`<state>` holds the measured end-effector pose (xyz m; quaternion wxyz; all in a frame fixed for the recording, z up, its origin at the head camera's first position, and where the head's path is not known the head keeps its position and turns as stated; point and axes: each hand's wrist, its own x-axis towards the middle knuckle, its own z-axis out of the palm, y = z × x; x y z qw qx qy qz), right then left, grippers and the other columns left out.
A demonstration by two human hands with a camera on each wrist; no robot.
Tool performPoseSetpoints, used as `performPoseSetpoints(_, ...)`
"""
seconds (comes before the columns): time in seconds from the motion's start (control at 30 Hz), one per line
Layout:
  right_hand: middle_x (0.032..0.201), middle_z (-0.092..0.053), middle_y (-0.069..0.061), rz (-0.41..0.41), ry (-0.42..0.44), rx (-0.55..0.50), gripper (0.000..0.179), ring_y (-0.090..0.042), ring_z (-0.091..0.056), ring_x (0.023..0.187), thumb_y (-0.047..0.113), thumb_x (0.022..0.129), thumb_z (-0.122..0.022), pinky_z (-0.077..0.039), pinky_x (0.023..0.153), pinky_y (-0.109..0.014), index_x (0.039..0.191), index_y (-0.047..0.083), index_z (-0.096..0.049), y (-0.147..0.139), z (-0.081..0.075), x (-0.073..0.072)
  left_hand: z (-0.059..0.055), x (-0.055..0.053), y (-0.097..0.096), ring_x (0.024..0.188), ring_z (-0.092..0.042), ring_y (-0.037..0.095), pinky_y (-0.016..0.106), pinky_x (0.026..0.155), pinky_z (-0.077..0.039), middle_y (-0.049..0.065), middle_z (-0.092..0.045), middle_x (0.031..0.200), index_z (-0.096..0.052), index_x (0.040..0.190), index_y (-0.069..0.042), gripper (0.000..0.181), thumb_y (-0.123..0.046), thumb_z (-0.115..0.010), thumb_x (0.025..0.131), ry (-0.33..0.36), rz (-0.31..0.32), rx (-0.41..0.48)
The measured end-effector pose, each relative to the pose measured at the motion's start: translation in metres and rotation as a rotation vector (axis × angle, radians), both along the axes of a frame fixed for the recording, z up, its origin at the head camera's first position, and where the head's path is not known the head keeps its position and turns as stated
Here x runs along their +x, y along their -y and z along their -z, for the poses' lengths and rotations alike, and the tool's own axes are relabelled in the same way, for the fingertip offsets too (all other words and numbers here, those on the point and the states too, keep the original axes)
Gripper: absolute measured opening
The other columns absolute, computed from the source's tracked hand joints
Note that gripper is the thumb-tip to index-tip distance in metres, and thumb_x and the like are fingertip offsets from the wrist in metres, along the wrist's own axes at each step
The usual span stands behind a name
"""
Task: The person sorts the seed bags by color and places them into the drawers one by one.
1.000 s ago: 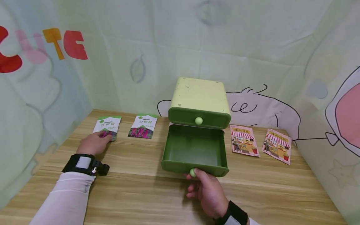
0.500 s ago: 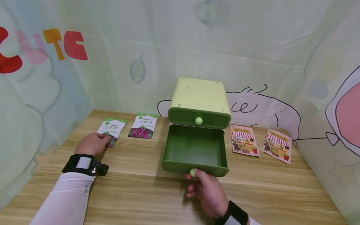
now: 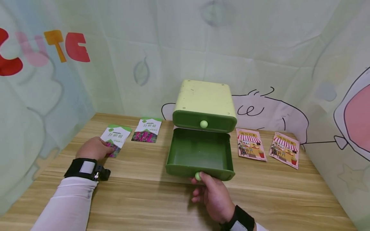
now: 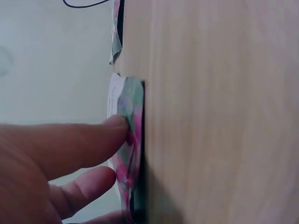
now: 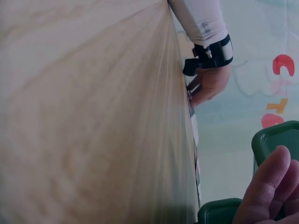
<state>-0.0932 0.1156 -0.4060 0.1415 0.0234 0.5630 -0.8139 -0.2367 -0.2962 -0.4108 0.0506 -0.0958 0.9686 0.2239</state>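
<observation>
My left hand (image 3: 93, 148) pinches the lower end of a white, green and pink flower seed packet (image 3: 118, 134) at the table's left. In the left wrist view, the thumb (image 4: 100, 140) presses on the bowed packet (image 4: 133, 109), which lies close against the tabletop. My right hand (image 3: 216, 199) grips the pale green round knob (image 3: 198, 176) of the lower drawer (image 3: 202, 154), thumb on top. That dark green drawer is pulled out with nothing inside. Above it, the upper drawer (image 3: 188, 119) sits flush in the cream cabinet (image 3: 206, 96).
A matching flower seed packet (image 3: 146, 130) lies left of the cabinet. Two pink packets with striped awnings, the nearer one (image 3: 251, 144) and the outer one (image 3: 284, 149), lie right of it. A printed cloth backdrop (image 3: 130, 48) rises behind the wooden table (image 3: 138, 199).
My left hand has drawn the seed packet towards me and slightly right, and the packet has turned a little clockwise. The right hand and the drawer have stayed in place.
</observation>
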Motion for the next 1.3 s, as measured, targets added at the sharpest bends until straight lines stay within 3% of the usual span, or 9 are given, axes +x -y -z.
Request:
performPoseSetpoints(0.33,0.104,-0.065,-0.012,-0.014,-0.001,-0.001,0.031,-0.014,-0.056,0.065,0.037,0.093,-0.057,-0.055,0.059,-0.032,0.09,0.008,-0.064,-0.001,0.0,-0.001,0.002,-0.001,-0.001,0.079,-0.05,0.035,0.042,0.06,-0.042,0.026,-0.058,0.091,-0.052,0.108,0.011,0.063,-0.039,-0.074,0.077,-0.02,-0.054,-0.002)
performPoseSetpoints(0.7,0.109,-0.064,-0.014,-0.032,-0.026,-0.005,0.034,-0.014,-0.056,0.065,0.038,0.094,-0.055,-0.054,0.059,-0.031,0.092,0.007,-0.067,-0.001,0.001,-0.001,0.002,0.001,-0.007,0.089,-0.036,0.042,0.046,0.061,-0.041,0.03,-0.037,0.096,-0.046,0.116,0.009,0.067,-0.035,-0.075,0.074,-0.062,-0.125,0.021)
performPoseSetpoints(1.03,0.11,-0.064,-0.01,-0.045,-0.036,-0.011,0.031,-0.013,-0.056,0.064,0.037,0.095,-0.054,-0.054,0.058,-0.029,0.092,0.008,-0.065,-0.001,0.001,-0.001,-0.005,0.001,-0.012,0.091,-0.037,0.042,0.046,0.061,-0.041,0.031,-0.038,0.101,-0.045,0.117,0.007,0.051,-0.029,-0.06,0.085,-0.09,-0.129,0.072)
performPoseSetpoints(1.3,0.107,-0.065,-0.007,-0.048,-0.039,-0.006,0.032,-0.013,-0.056,0.064,0.038,0.095,-0.053,-0.054,0.059,-0.03,0.092,0.009,-0.064,-0.001,0.002,-0.001,-0.011,0.002,-0.012,0.091,-0.046,0.043,0.048,0.065,-0.044,0.037,-0.046,0.113,-0.045,0.124,0.01,0.047,-0.021,-0.047,0.088,-0.121,-0.134,0.117)
